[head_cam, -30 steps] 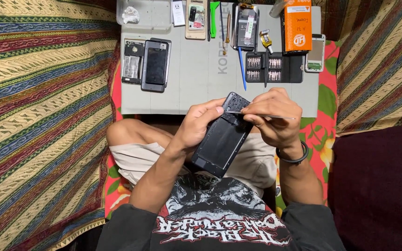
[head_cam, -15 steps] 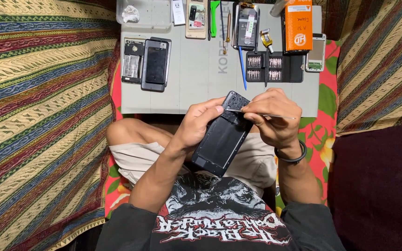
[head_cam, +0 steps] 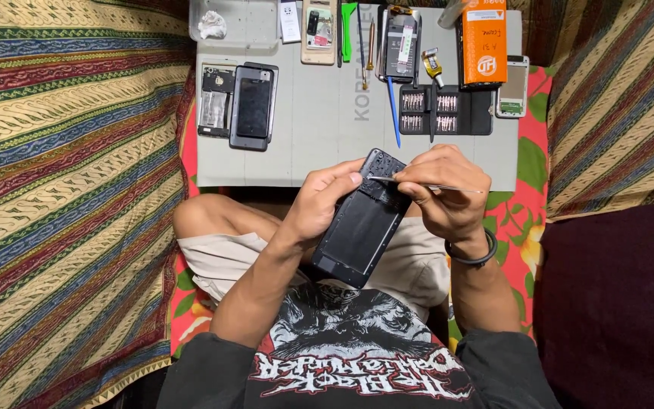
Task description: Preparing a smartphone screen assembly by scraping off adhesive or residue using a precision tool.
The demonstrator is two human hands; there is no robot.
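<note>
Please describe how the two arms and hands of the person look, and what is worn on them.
Both forearms are bare. The black sleeves are pushed up near the elbows. The left hand wears nothing, and no ring shows on it. The right hand has a dark round bracelet at the wrist. No gloves, no watch face in view.

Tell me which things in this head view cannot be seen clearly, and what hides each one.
- Tip of the thin metal tool: too small to tell what it touches on the opened phone.
- Phone's left edge: covered by the left hand.
- Tool's grip: covered by the right hand.
- Bits in the black screwdriver case: too small.
- Orange box: cut by the top edge.
</note>
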